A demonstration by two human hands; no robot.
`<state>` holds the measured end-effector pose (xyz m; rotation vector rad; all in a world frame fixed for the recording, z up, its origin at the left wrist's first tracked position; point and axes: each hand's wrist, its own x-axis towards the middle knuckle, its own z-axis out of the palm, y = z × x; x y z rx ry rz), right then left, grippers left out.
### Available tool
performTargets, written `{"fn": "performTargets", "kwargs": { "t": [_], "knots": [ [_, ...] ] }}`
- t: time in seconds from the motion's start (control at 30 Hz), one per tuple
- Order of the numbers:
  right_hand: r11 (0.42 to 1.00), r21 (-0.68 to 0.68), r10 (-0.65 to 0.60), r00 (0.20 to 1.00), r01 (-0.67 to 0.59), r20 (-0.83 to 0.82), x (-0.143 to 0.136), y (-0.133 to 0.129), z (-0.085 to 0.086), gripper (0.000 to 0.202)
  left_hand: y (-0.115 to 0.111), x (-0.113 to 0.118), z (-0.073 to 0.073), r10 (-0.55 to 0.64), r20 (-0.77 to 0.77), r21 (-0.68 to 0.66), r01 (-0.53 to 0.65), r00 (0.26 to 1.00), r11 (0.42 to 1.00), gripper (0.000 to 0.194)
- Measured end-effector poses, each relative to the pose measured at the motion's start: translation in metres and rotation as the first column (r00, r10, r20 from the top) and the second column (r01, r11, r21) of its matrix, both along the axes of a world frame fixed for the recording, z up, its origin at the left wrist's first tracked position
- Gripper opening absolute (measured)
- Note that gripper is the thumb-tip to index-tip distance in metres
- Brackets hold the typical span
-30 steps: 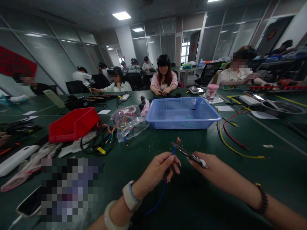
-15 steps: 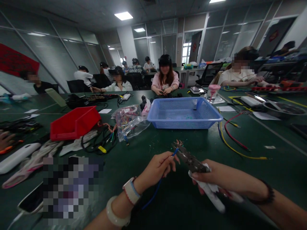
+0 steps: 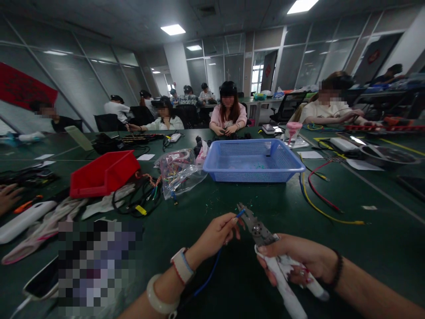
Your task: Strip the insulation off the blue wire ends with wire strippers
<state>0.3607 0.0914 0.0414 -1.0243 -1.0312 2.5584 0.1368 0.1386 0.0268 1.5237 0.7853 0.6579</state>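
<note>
A blue wire (image 3: pixel 210 275) is pinched near its upper end by my left hand (image 3: pixel 223 232), and the rest trails down toward the near edge of the view. My right hand (image 3: pixel 292 257) grips a metal wire-stripping tool (image 3: pixel 257 228) by its white-wrapped handles, which stand spread apart. The tool's jaws are at the tip of the blue wire, just beyond my left fingertips; whether they touch it is hard to tell. Small green and copper-coloured scraps lie on the dark green table near the jaws.
Ahead is a blue plastic basket (image 3: pixel 254 176). To its left lie a clear bag (image 3: pixel 181 175) of wires, a red bin (image 3: pixel 104 173) and gloves (image 3: pixel 49 226). Yellow and red cables (image 3: pixel 315 204) lie at the right. Several people sit beyond; another person's hand (image 3: pixel 9 197) is at far left.
The tool's handles have spread apart and its body has turned, with my right hand slightly lower. The copper strands seen at the wire tip before no longer show there. The view has shifted slightly.
</note>
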Motion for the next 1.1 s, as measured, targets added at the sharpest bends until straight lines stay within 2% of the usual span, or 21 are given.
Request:
{"fn": "performTargets", "kwargs": {
  "t": [0.07,0.2,0.33,0.53,0.7,0.83,0.93,1.0,1.1],
  "knots": [
    [0.999,-0.039,-0.006,0.999,0.004,-0.034,-0.002,0.0,-0.007,0.029,0.0,0.002,-0.001,0.013,-0.013,0.008,-0.013,1.0,1.0,0.036],
    [0.992,-0.03,-0.12,0.992,0.119,-0.038,-0.008,-0.002,-0.013,0.028,0.001,0.004,-0.002,0.09,-0.023,0.015,-0.09,0.996,0.996,0.039],
    [0.99,0.008,-0.142,0.989,0.142,-0.043,-0.006,-0.002,-0.009,0.026,0.002,0.005,-0.003,0.131,0.024,-0.032,-0.13,0.991,0.991,0.037],
    [0.981,-0.03,-0.191,0.98,0.189,-0.049,-0.005,-0.003,-0.002,0.047,0.001,0.006,-0.008,0.173,-0.002,-0.054,-0.173,0.985,0.983,0.032],
    [0.983,-0.106,-0.163,0.982,0.153,-0.096,-0.01,-0.004,-0.009,0.057,-0.002,0.005,-0.003,0.225,-0.027,-0.195,-0.226,0.974,0.955,0.033],
    [0.988,-0.104,-0.119,0.99,0.111,-0.07,-0.007,-0.003,-0.008,0.054,0.0,0.0,0.002,0.269,0.015,-0.211,-0.26,0.963,0.942,0.031],
    [0.995,-0.028,-0.092,0.996,0.092,0.022,-0.003,-0.003,0.0,0.05,0.006,-0.005,0.004,0.278,0.038,-0.184,-0.266,0.96,0.946,0.032],
    [0.99,0.09,-0.113,0.99,0.105,0.086,0.002,-0.003,0.008,0.046,0.009,-0.007,0.005,0.25,0.035,-0.163,-0.241,0.968,0.957,0.033],
    [0.95,0.275,-0.19,0.974,0.15,0.124,0.009,-0.003,0.023,0.044,0.013,-0.01,0.007,0.186,-0.007,-0.129,-0.186,0.982,0.974,0.033]
  ]
}}
